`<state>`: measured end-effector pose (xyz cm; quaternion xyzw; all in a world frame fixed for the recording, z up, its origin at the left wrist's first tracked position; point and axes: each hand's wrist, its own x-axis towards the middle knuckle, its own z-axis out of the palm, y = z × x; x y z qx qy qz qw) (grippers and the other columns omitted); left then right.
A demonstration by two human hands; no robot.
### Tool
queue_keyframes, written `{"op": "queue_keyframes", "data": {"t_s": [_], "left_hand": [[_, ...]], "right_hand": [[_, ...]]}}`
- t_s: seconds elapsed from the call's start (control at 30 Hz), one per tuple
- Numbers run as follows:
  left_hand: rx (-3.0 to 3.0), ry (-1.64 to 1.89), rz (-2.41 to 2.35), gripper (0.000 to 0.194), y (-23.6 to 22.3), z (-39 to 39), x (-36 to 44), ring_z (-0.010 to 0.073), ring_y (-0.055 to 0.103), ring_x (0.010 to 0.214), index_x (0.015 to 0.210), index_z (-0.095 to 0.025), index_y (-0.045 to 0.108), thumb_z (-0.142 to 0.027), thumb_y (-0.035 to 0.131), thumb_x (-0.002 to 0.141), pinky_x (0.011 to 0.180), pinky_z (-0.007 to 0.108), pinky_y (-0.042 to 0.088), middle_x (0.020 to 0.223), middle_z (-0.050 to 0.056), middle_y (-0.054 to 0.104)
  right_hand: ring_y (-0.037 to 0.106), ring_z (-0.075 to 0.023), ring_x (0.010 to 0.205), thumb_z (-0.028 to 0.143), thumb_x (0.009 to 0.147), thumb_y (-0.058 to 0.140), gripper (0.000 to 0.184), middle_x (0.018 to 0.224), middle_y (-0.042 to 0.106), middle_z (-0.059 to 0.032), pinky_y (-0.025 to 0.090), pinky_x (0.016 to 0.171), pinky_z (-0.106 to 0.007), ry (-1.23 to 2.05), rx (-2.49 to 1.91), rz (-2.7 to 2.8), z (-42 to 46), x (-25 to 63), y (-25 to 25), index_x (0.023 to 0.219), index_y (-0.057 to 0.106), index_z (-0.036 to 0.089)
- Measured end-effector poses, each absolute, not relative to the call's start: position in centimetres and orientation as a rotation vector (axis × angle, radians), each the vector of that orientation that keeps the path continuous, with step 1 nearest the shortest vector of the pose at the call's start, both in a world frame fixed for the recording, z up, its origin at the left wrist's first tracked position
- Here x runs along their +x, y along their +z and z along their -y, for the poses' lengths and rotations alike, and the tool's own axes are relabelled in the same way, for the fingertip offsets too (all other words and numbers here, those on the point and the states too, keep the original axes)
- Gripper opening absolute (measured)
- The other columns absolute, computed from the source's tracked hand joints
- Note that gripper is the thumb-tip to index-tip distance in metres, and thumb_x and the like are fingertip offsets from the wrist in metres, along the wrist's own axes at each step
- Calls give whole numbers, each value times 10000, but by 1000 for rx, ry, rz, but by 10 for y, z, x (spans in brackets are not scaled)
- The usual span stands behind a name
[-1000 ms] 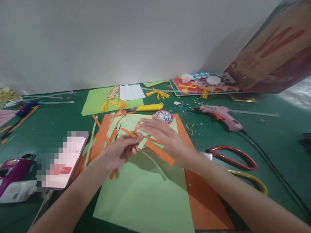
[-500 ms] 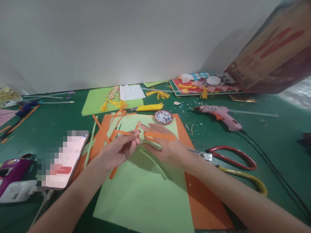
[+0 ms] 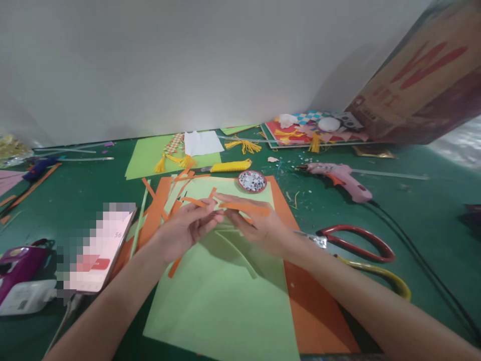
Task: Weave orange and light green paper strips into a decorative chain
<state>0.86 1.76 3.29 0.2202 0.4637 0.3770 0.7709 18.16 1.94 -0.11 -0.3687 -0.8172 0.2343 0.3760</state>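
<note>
A: What containers are near the grip?
B: A small round dish (image 3: pixel 252 181) sits just beyond the right hand (image 3: pixel 257 220). It holds tiny white and dark pieces, too small to name. Well beyond and to the right of the grip is a brown paper bag (image 3: pixel 424 85); its contents are hidden.
A: And the grip itself?
B: The left hand (image 3: pixel 190 225) pinches the paper strips (image 3: pixel 244 206), thumb against fingertips.
A: And the right?
B: It touches the strips, fingers stretched out, with an orange end across them. I can't tell whether it's squeezing.
A: So where are the strips?
B: Between both hands, above the green sheet (image 3: pixel 225 306). Scissors (image 3: pixel 319 241) lie beside the right wrist, and a yellow cutter (image 3: pixel 231 166) lies beyond the grip.
</note>
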Motion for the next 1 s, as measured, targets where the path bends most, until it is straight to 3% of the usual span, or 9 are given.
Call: {"op": "queue_keyframes", "data": {"t_s": [0.1, 0.17, 0.37, 0.47, 0.57, 0.73, 1.0], "left_hand": [[703, 855, -976, 40, 31, -17, 8, 83, 675, 627, 764, -141, 625, -118, 657, 767, 596, 140, 552, 750, 9, 698], [854, 876, -1026, 133, 30, -16, 8, 102, 674, 639, 787, -158, 615, -163, 719, 705, 625, 189, 555, 752, -8, 685], [1266, 807, -1154, 240, 26, -16, 10, 162, 677, 648, 726, -142, 630, -351, 735, 671, 667, 274, 550, 730, 27, 688], [1326, 745, -1158, 285, 24, -15, 12, 166, 667, 613, 688, -142, 631, -421, 674, 720, 621, 272, 544, 658, 38, 685], [1371, 672, -1105, 299, 23, -14, 12, 144, 652, 601, 748, -132, 644, -416, 576, 808, 587, 246, 531, 683, 52, 691], [1298, 582, -1045, 295, 24, -10, 12, 141, 647, 597, 850, -109, 615, -362, 467, 882, 546, 225, 509, 658, 55, 666], [1232, 622, -1029, 195, 28, -10, 10, 126, 645, 558, 787, -131, 573, -284, 486, 870, 571, 231, 511, 655, 30, 658]], "right_hand": [[592, -122, 574, 182, 867, 395, 364, 816, 724, -37, 481, 580, -237, 659, -1041, 2034, -22, 184, 2, 1123, 654, 172], [511, -105, 495, 177, 851, 405, 371, 695, 694, -19, 431, 512, -221, 707, -1101, 2004, -22, 185, 4, 1125, 654, 154], [430, -91, 478, 162, 830, 412, 307, 580, 617, -2, 366, 491, -209, 779, -1112, 2028, -21, 185, 10, 838, 718, 154], [491, -95, 536, 150, 814, 431, 307, 741, 677, -26, 403, 548, -214, 865, -1078, 2004, -22, 184, 12, 969, 697, 152], [478, -88, 512, 185, 834, 436, 292, 690, 648, -13, 397, 541, -216, 956, -1077, 1971, -22, 184, 13, 993, 678, 146], [404, -65, 450, 269, 874, 449, 276, 498, 460, 48, 344, 480, -197, 1129, -1075, 1912, -23, 187, 15, 667, 593, 156], [350, -71, 512, 290, 844, 478, 236, 564, 449, 34, 289, 475, -198, 1254, -1108, 1935, -28, 193, 20, 760, 639, 138]]}}
